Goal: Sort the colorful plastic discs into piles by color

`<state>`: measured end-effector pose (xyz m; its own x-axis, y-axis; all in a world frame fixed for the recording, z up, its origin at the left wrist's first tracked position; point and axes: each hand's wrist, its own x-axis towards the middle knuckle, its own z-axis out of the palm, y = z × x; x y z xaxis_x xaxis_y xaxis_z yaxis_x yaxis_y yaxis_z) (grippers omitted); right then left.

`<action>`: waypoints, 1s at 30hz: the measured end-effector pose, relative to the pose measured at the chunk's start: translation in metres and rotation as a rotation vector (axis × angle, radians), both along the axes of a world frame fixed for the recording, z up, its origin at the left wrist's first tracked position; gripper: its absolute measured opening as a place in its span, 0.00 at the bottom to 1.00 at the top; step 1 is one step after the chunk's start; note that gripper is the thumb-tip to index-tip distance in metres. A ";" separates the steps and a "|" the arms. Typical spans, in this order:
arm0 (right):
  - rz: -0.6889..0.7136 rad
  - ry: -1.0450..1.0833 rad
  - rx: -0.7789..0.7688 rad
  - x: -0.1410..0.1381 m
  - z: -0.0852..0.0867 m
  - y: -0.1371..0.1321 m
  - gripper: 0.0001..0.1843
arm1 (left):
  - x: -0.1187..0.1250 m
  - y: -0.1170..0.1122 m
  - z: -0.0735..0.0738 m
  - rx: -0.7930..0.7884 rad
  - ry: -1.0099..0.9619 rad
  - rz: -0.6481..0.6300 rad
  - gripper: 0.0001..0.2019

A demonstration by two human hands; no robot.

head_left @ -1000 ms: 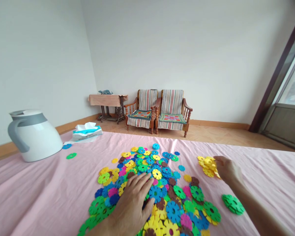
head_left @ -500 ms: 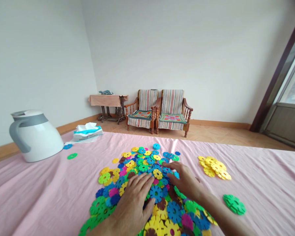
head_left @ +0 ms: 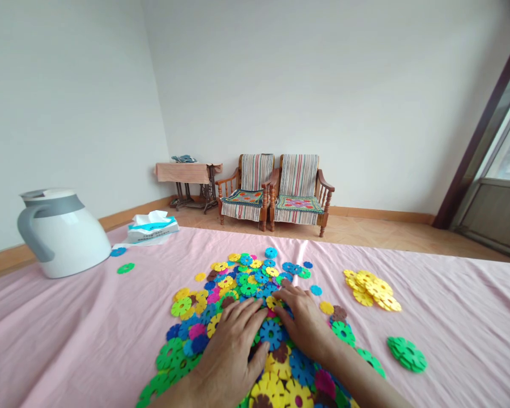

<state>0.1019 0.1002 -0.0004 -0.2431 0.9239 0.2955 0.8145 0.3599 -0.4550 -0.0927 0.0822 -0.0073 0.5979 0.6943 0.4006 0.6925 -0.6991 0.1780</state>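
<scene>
A spread-out heap of notched plastic discs [head_left: 271, 334] in blue, green, yellow, pink and brown lies in front of me. My left hand [head_left: 236, 340] rests flat on the heap's left-middle part, fingers stretched forward and thumb apart. Across from it, my right hand [head_left: 304, 320] lies palm down on the heap, its fingertips near a yellow disc [head_left: 273, 303]. Neither hand shows anything gripped; what lies under the palms is hidden. Right of the heap are a pile of yellow discs [head_left: 372, 289] and a small stack of green discs [head_left: 407, 354].
A pink cloth [head_left: 89, 323] covers the surface. At the left stand a white and grey jug [head_left: 74, 238] and a tissue box [head_left: 153, 228], with loose blue and green discs nearby. Two wooden armchairs [head_left: 300, 190] and a cloth-covered side table [head_left: 182, 173] stand beyond.
My right hand has moved left and slightly nearer me over the heap, uncovering discs along its right edge. My left hand has stayed in place.
</scene>
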 end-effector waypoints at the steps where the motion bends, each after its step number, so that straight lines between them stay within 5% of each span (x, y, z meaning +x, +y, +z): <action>1: -0.011 0.002 -0.005 0.000 0.000 -0.001 0.13 | 0.000 0.000 0.000 -0.001 0.000 0.001 0.22; 8: 0.037 -0.028 0.015 -0.004 -0.001 -0.004 0.11 | -0.001 0.000 -0.001 0.011 -0.019 -0.007 0.21; 13: -0.098 -0.071 0.118 -0.003 -0.008 0.001 0.16 | -0.001 -0.002 0.001 0.001 -0.004 0.004 0.21; 24: -0.705 -0.044 0.116 0.135 0.001 0.034 0.17 | -0.002 -0.001 -0.001 0.002 -0.026 -0.007 0.23; 30: -0.642 -0.047 0.075 0.146 0.001 0.029 0.18 | -0.002 0.000 -0.002 -0.005 0.017 0.008 0.22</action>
